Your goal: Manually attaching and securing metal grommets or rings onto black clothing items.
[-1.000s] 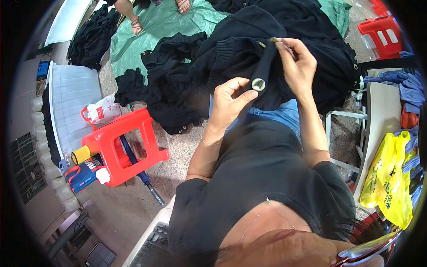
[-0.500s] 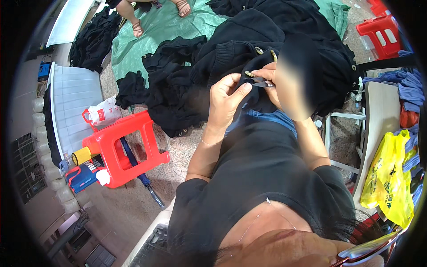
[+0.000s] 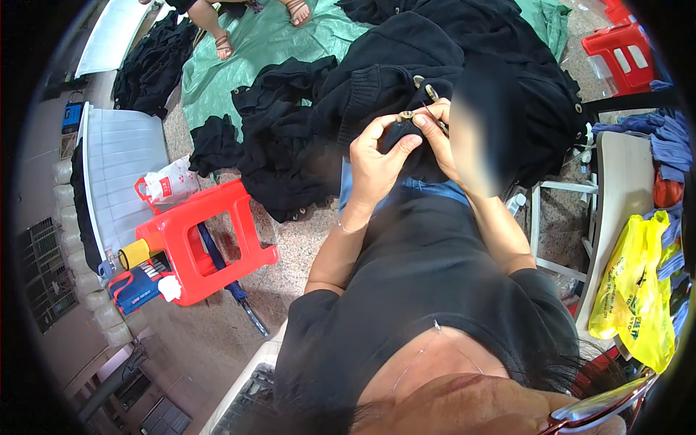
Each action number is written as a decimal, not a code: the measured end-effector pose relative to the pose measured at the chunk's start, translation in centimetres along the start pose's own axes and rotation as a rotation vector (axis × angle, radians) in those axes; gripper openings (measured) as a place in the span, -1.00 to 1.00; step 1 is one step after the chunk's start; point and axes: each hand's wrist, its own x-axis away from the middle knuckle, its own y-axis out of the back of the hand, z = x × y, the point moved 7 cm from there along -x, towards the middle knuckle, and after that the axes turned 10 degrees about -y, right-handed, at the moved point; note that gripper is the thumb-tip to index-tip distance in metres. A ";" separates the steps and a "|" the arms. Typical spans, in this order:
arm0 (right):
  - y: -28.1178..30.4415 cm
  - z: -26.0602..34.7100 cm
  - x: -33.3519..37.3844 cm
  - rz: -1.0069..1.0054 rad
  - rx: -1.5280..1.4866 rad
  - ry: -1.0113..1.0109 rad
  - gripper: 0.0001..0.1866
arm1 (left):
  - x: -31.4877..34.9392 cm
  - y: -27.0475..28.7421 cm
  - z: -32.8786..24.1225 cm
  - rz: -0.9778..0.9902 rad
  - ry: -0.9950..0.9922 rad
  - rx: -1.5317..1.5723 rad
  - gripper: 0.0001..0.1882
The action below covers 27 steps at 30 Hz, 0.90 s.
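My left hand pinches the edge of a black knitted garment between thumb and fingers. A brownish-gold button stands up at the folded edge, right at my fingertips. My right hand is closed beside it, thumb and fingertips touching the cloth by the button. Small scissors sit in the right hand; just a thin dark bit of them shows, the rest covered by my fingers. More buttons lie along the garment just beyond. Part of the right hand is blurred out.
Black garments are heaped ahead on a green sheet; another person's feet rest on it. To the left is a red stool with an umbrella. A yellow bag hangs at the right beside a pale board.
The scissor blades, earlier pointing left across the cloth, have turned up and mostly out of sight. My right fingers have moved left onto the cloth at the button, and the edge is now folded up.
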 end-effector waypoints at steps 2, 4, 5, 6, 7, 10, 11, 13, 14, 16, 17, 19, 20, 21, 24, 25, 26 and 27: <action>-0.1 -0.3 0.2 -0.023 0.064 -0.004 -0.91 | 0.1 0.0 0.0 -0.044 0.021 -0.022 -0.76; -0.1 -0.4 0.2 -0.030 0.078 -0.013 -0.92 | 0.1 0.2 -0.4 -0.074 -0.051 -0.111 -0.78; -0.1 -0.5 0.2 -0.020 0.067 0.005 -0.90 | 0.1 0.2 -0.3 -0.075 -0.051 -0.112 -0.78; -0.2 -0.6 0.2 -0.010 0.057 0.024 -0.87 | 0.1 0.2 -0.1 -0.076 -0.051 -0.120 -0.78; -0.2 -0.6 0.2 -0.009 0.055 0.024 -0.87 | 0.1 0.3 -0.1 -0.076 -0.051 -0.128 -0.78; 0.6 -1.2 0.4 -0.045 0.057 -0.101 -0.75 | 0.1 0.7 -0.2 -0.090 -0.042 -0.158 -0.78; 1.0 -0.5 0.7 -0.076 0.154 -0.038 -0.76 | 0.1 0.8 -0.3 -0.092 -0.041 -0.159 -0.78; 1.2 1.6 1.5 -0.097 0.409 0.079 -0.82 | 0.2 1.1 -0.4 -0.120 -0.047 -0.186 -0.79; 1.0 2.0 1.8 -0.084 0.467 0.135 -0.84 | 0.2 1.1 -0.3 -0.120 -0.047 -0.186 -0.79; 0.5 2.6 2.2 -0.087 0.557 0.206 -0.87 | 0.1 1.0 -0.4 -0.119 -0.063 -0.169 -0.79; 0.4 2.5 2.2 -0.089 0.557 0.206 -0.87 | 0.1 1.0 -0.3 -0.117 -0.063 -0.169 -0.79; 0.2 2.7 2.2 -0.101 0.595 0.288 -0.88 | 0.1 0.9 -0.3 -0.105 -0.089 -0.182 -0.79; 0.1 2.7 2.2 -0.102 0.595 0.288 -0.88 | 0.1 0.9 -0.3 -0.104 -0.090 -0.183 -0.79; 0.1 2.6 2.2 -0.103 0.586 0.273 -0.89 | 0.2 1.0 -0.4 -0.105 -0.088 -0.184 -0.79; 0.1 2.5 2.2 -0.099 0.573 0.254 -0.89 | 0.3 0.9 -0.5 -0.107 -0.078 -0.188 -0.79; 0.0 2.5 2.2 -0.097 0.568 0.250 -0.89 | 0.3 0.9 -0.5 -0.107 -0.071 -0.191 -0.79; 0.0 2.5 2.2 -0.096 0.568 0.250 -0.89 | 0.3 0.9 -0.5 -0.108 -0.070 -0.191 -0.79; 0.0 2.5 2.2 -0.105 0.556 0.257 -0.89 | 0.3 0.8 -0.5 -0.104 -0.081 -0.186 -0.79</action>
